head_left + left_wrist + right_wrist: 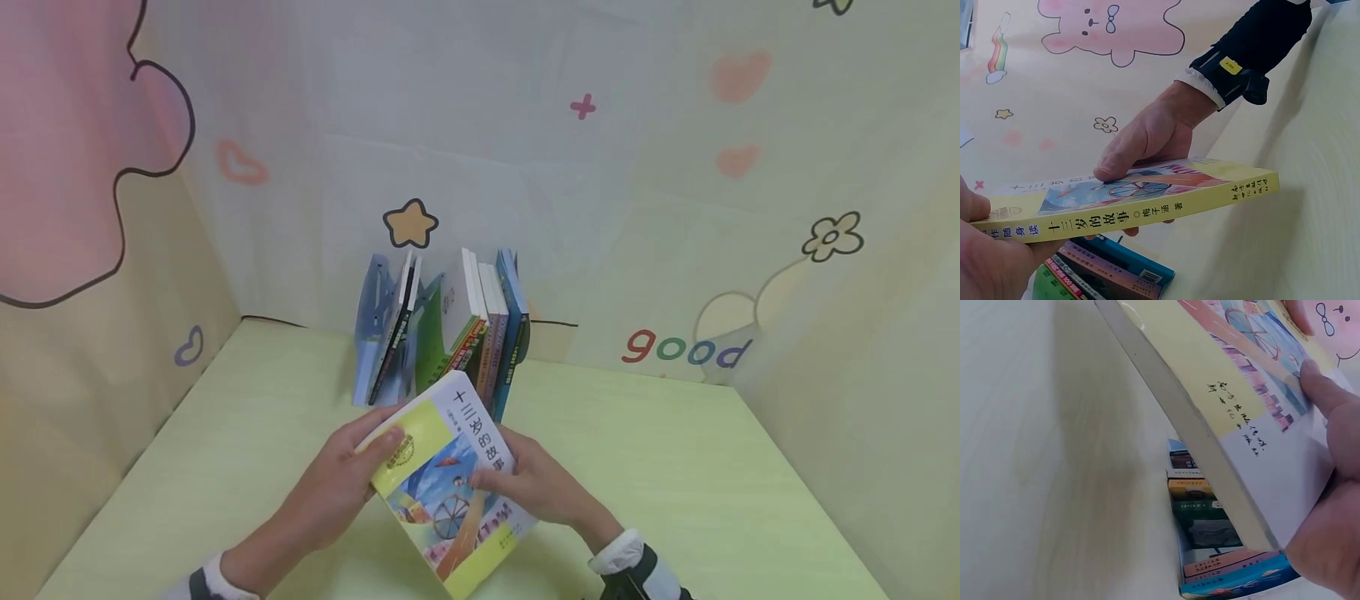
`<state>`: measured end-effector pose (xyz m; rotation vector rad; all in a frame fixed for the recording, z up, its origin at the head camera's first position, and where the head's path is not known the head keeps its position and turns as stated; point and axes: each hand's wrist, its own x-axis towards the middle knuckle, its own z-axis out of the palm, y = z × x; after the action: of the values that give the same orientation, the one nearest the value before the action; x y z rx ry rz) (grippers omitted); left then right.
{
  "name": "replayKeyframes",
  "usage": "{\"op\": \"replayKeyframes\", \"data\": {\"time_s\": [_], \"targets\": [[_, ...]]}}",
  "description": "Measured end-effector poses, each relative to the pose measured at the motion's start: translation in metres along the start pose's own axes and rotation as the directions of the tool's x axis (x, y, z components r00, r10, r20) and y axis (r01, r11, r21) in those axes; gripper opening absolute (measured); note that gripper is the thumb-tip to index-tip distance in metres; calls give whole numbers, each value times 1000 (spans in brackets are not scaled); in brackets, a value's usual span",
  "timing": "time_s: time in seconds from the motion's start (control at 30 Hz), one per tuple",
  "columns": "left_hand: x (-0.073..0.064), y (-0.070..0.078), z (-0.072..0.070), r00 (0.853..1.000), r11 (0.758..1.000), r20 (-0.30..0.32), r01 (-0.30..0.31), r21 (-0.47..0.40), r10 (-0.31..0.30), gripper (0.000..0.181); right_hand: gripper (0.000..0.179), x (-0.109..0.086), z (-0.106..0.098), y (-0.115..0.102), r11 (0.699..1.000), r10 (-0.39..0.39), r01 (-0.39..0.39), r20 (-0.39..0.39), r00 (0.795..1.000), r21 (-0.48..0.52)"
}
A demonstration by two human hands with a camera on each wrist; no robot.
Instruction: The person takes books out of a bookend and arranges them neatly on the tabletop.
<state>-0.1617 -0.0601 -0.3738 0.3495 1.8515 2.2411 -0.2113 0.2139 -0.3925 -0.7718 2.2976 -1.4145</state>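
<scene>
Above the desk (637, 467), near the row of books (459, 308), a yellow-and-white book (450, 492) is held tilted, cover up. The left grip (337, 475) is closed on its spine side, the right grip (543, 483) on the opposite edge, thumbs on the cover. Steady handling likely calls for even thumb pressure and fingers supporting beneath.
</scene>
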Motion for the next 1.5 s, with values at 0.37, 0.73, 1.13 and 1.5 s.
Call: {"op": "replayKeyframes", "data": {"time_s": [0.37, 0.73, 1.13, 1.5], "targets": [[1, -5, 0, 999, 998, -5, 50, -50, -50, 51, 45, -6, 10, 4, 998, 59, -58, -35, 998, 27], [3, -13, -2, 996, 996, -19, 90, -23, -91, 49, 49, -18, 14, 5, 995, 55, -52, -35, 998, 88], [7, -10, -4, 989, 992, -126, 94, 80, -83, 40, 56, -42, 8, 2, 993, 92, -87, -64, 994, 76], [17, 2, -27, 983, 992, -182, 17, 126, 6, 31, 60, -68, -14, 7, 985, 100, -73, -173, 980, 155]]}}
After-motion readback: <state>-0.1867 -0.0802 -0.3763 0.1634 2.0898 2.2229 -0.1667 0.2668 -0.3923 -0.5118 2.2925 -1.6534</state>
